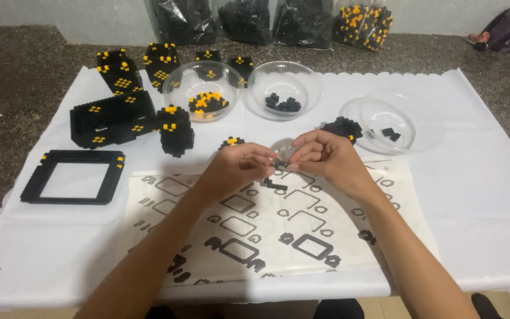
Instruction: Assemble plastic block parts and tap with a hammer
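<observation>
My left hand (238, 167) and my right hand (324, 158) meet above the instruction sheet (267, 230), both pinching a small black brick piece (281, 165) between their fingertips. A small black and yellow brick cluster (231, 142) lies just behind my left hand. A black brick cluster (342, 128) sits just behind my right hand. A tiny black piece (274, 185) rests on the sheet under the hands.
Three clear bowls stand behind: one with yellow and black bricks (206, 88), one with black bricks (284, 88), one with few black bricks (392, 125). Black built blocks (113, 118) and a square black frame (73, 177) lie at the left. Bags of bricks (302, 20) line the back.
</observation>
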